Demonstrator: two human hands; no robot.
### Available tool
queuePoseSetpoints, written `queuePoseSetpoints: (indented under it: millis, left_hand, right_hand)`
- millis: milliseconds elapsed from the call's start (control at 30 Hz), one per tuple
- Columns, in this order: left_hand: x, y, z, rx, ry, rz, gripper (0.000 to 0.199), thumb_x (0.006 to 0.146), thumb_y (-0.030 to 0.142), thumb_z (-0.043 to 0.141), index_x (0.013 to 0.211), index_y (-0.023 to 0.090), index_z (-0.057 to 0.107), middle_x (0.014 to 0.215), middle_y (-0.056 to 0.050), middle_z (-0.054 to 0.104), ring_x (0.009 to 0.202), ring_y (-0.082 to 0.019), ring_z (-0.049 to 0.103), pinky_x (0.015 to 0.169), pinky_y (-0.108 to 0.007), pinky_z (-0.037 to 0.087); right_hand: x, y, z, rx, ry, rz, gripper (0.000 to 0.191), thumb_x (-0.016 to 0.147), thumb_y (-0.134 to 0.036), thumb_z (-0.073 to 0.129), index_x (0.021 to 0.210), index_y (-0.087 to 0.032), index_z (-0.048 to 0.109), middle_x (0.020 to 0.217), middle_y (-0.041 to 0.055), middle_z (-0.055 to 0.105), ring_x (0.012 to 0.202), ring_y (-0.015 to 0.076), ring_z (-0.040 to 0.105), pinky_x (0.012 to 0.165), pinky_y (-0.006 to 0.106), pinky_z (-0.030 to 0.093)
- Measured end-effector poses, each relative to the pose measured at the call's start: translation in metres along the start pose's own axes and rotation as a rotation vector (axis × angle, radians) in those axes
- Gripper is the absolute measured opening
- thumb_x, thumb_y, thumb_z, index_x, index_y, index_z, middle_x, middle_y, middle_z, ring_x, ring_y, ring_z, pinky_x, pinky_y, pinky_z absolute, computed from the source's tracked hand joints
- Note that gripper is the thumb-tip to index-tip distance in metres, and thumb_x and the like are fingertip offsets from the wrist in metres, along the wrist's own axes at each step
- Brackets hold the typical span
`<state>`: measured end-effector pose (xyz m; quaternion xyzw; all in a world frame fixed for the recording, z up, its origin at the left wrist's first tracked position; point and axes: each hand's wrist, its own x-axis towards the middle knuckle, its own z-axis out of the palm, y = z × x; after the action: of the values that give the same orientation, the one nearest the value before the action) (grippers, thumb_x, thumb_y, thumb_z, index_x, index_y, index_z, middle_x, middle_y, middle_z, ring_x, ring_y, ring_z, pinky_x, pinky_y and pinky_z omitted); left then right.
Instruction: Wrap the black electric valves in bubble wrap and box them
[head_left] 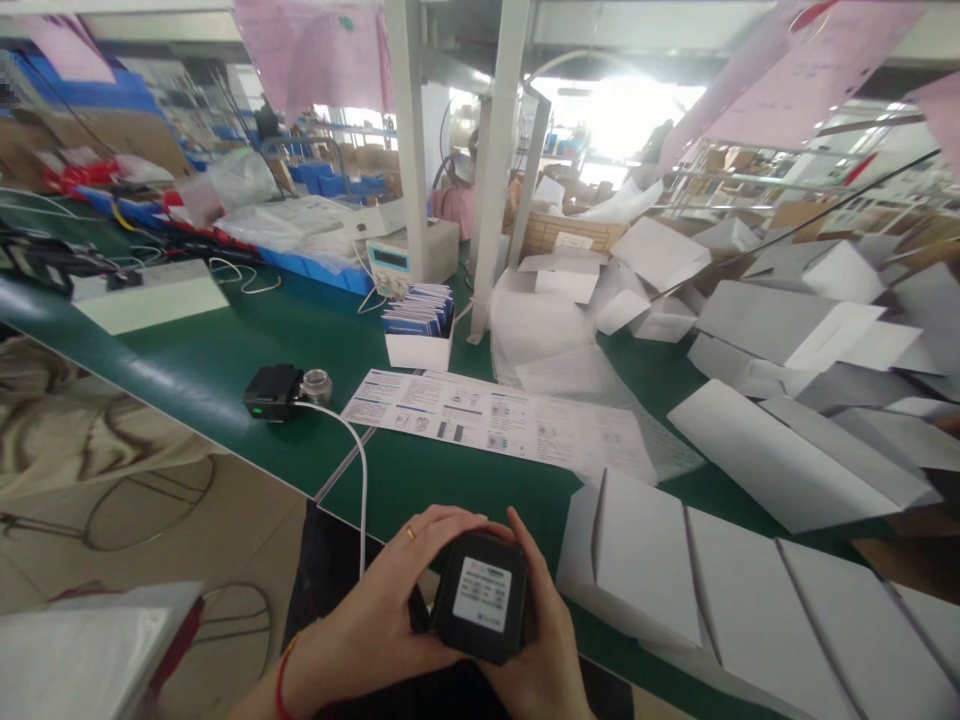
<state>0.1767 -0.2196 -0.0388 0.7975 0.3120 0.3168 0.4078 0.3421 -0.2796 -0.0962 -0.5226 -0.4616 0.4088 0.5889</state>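
Observation:
Both hands hold a black boxy device (480, 596) with a white printed label facing up, at the bottom centre, over the lap. My left hand (390, 600), with a ring and a red wrist string, wraps round its left side. My right hand (544, 635) closes on its right side. Beyond them, an unfolded printed instruction sheet (495, 425) lies on the green table (300, 310). To the left stands another black device (274, 392) with a green light and a white cable, beside a clear round part (316, 386).
White boxes (645, 560) stand in a row at the lower right, with a pile of open white boxes (787, 320) behind. A small box of blue-white booklets (418, 350) sits before a bench instrument (391, 265). Bubble wrap (540, 330) lies near the metal post.

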Motion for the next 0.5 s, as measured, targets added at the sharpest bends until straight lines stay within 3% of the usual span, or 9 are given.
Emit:
queuePoseSetpoints:
  millis: [100,167,233,300,400,500]
  left_hand:
    - [0.000,-0.001,-0.001,-0.006,0.031,-0.001,0.101,0.069,0.017,0.091,0.151,0.042,0.039,0.147,-0.005,0.056,0.137,-0.032,0.053,0.117,-0.048,0.045]
    - [-0.001,0.001,-0.001,-0.037,0.068,0.000,0.099,0.070,0.033,0.094,0.152,0.045,0.039,0.144,-0.005,0.057,0.133,-0.033,0.056,0.113,-0.046,0.049]
    - [-0.002,0.005,-0.001,-0.078,0.105,0.001,0.090,0.074,0.050,0.089,0.151,0.046,0.041,0.141,-0.005,0.058,0.127,-0.032,0.059,0.107,-0.045,0.053]
    - [-0.002,0.009,0.001,-0.114,0.131,-0.010,0.079,0.079,0.057,0.082,0.149,0.044,0.046,0.136,-0.006,0.060,0.122,-0.031,0.061,0.105,-0.044,0.054]
    - [-0.002,0.015,0.005,-0.163,0.154,-0.042,0.067,0.083,0.048,0.082,0.144,0.041,0.053,0.132,-0.006,0.060,0.120,-0.029,0.061,0.106,-0.044,0.053]
    - [0.000,0.019,0.010,-0.203,0.157,-0.079,0.065,0.082,0.028,0.083,0.140,0.041,0.056,0.134,-0.006,0.059,0.119,-0.028,0.061,0.105,-0.041,0.054]
  right_hand:
    - [0.001,-0.004,0.001,0.134,0.036,0.060,0.098,0.062,-0.046,0.093,0.148,-0.023,0.053,0.133,0.0145,0.070,0.116,0.0328,0.071,0.098,0.042,0.059]
    - [0.001,-0.006,-0.001,0.290,0.021,0.133,0.102,0.054,-0.057,0.096,0.143,-0.025,0.057,0.130,0.0134,0.072,0.112,0.0338,0.072,0.094,0.044,0.061]
    - [0.000,-0.005,-0.004,0.428,-0.050,0.220,0.092,0.056,-0.070,0.091,0.133,-0.026,0.065,0.122,0.0116,0.075,0.105,0.0332,0.074,0.090,0.045,0.062]
    - [-0.001,-0.002,-0.007,0.498,-0.121,0.276,0.078,0.067,-0.086,0.072,0.115,-0.025,0.074,0.106,0.0114,0.078,0.093,0.0319,0.076,0.080,0.043,0.064]
    - [-0.004,0.004,-0.007,0.520,-0.170,0.318,0.091,0.077,-0.098,0.035,0.097,-0.022,0.080,0.090,0.0140,0.077,0.074,0.0292,0.074,0.064,0.041,0.063]
    - [-0.003,0.002,-0.004,0.622,-0.196,0.379,0.096,0.079,-0.098,0.023,0.105,-0.024,0.080,0.091,0.0138,0.076,0.059,0.0216,0.065,0.055,0.036,0.057]
